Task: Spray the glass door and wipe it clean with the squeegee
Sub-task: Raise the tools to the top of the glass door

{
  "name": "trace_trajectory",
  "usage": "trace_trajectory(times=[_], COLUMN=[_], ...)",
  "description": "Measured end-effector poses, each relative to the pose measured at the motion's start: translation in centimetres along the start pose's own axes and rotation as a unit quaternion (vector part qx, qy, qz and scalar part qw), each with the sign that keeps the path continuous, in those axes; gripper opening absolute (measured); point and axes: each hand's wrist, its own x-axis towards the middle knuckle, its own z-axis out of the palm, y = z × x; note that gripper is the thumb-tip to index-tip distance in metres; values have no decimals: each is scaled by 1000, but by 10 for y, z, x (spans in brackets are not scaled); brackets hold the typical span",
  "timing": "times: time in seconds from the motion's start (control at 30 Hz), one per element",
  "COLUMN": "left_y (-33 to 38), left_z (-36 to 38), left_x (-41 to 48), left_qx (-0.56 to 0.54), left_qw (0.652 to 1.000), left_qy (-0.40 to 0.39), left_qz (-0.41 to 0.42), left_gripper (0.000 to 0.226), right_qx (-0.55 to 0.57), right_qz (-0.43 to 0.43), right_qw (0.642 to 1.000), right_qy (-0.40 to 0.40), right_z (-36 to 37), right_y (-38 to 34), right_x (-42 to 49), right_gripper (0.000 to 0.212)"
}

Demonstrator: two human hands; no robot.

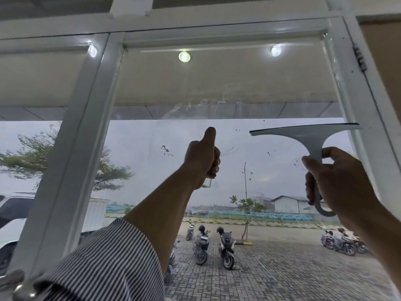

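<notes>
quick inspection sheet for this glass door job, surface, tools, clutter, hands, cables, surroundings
surface: glass door shows wet streaks across the upper pane and dark specks lower down near the hands; white frame around it.
job's things: squeegee raised with blade up near the right edge of the pane, whether it touches the glass is unclear; small clear spray bottle mostly hidden in the fist.
clutter: nothing seen.
grippers: left hand closed on the spray bottle, one digit on top; right hand closed on the squeegee handle.
cables: nothing seen.
surroundings: parked scooters on paving outside, a white vehicle at left, lit ceiling lamp above.
</notes>
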Motion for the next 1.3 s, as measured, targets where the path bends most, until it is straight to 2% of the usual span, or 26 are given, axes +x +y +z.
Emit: trace_trajectory(times=[0.17, 0.27, 0.47, 0.6, 0.73, 0.9, 1.03, 1.17, 1.3], left_y=[2, -2, -2, -6, -10, -20, -24, -34, -43], left_z=[26, 43, 79, 104, 128, 155, 169, 186, 198], left_x=[-3, -3, -8, -14, -23, -28, -35, -41, -51], left_qx=[-16, 4, -13, 5, -35, -3, -37, -9, -14], left_qw=[999, 999, 998, 999, 996, 997, 992, 994, 993], left_qy=[-22, -24, -41, -48, -70, -76, -99, -97, -107], left_qz=[-35, -26, -38, -15, -46, -16, -65, -44, -56], left_gripper=[56, 57, 57, 55, 55, 57, 54, 55, 53], right_qx=[-44, -79, -81, -77, -78, -75, -99, -102, -104], right_qz=[6, 15, 30, 33, 39, 47, 23, 19, 17], right_qw=[999, 996, 995, 996, 995, 995, 994, 994, 994], right_qy=[14, 27, 41, 40, 44, 37, 33, 31, 24], right_z=[-20, -32, -62, -81, -100, -120, -130, -140, -147], right_y=[5, 9, 17, 20, 25, 32, 42, 50, 56], right_x=[10, 20, 33, 33, 31, 30, 32, 33, 33], right_gripper=[10, 14, 13, 15, 18, 17, 22, 24, 24])
